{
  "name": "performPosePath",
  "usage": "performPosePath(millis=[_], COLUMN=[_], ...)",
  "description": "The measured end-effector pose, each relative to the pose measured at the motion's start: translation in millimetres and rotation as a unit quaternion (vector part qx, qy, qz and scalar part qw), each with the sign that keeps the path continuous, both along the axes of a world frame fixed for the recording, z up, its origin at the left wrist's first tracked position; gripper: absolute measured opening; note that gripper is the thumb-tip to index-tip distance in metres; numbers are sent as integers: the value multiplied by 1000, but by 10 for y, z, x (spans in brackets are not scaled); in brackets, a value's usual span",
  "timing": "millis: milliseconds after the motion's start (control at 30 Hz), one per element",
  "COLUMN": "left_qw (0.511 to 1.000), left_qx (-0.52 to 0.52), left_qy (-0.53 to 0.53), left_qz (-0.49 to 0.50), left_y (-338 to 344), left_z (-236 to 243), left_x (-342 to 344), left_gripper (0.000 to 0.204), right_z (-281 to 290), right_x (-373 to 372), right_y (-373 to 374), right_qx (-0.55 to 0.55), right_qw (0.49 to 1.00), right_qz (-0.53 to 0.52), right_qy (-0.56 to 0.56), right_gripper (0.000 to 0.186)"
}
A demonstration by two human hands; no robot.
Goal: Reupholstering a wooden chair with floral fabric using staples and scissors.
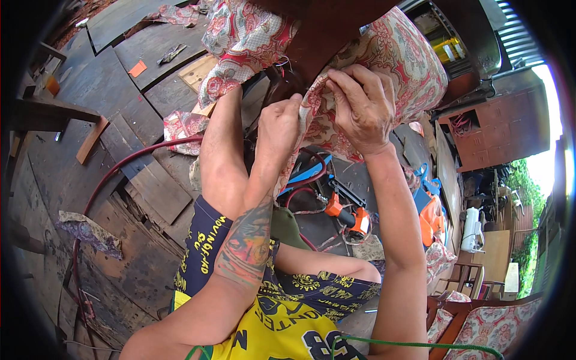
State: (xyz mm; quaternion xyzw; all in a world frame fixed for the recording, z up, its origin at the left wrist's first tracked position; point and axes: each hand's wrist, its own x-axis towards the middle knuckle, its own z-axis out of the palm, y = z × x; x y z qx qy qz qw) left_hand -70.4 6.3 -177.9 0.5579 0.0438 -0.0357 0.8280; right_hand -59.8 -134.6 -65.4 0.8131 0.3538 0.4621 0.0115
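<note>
Floral upholstery fabric (402, 66), white with red and green print, drapes around a dark wooden furniture frame (324, 36) in front of me. My left hand (279, 126) is closed on the fabric's folded edge, to the left of the other hand. Slightly higher, my right hand (363, 108) pinches the same edge between thumb and fingers. Another bunch of the fabric (246, 45) hangs on the frame's left side. Below my hands, an orange and black nail or staple gun (348, 216) lies on the floor between my legs.
A red hose (120, 165) curves across the worn wooden floorboards (84, 144) at left. Fabric scraps (90, 234) lie about. To the right are an orange and blue bag (429, 210), a reddish cabinet (501, 129) and a chair with floral upholstery (498, 327).
</note>
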Motion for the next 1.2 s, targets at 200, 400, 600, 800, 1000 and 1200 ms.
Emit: performPosePath(millis=[200,400,600,800,1000,1200], left_qw=[988,977,964,972,966,965], left_qx=[-111,-205,-261,-230,-217,-235], left_qy=[-24,-11,-32,-4,-118,-105], left_qz=[-102,-61,38,-51,80,51], left_y=[50,-10,-135,-3,-33,-6], left_z=[138,130,44,173,44,103], left_x=[-96,-119,-86,-113,-10,-59], left_gripper=[30,19,21,22,19,15], right_z=[9,28,30,35,-318,-532], right_x=[1,-6,-20,-55,-445,-498], right_y=[-20,19,25,33,421,486], right_qx=[1,2,-1,3,202,307], right_qw=[1000,1000,1000,1000,962,918], right_qz=[0,3,-6,-13,-119,-163], right_qy=[9,11,11,5,139,190], right_gripper=[33,33,32,26,25,20])
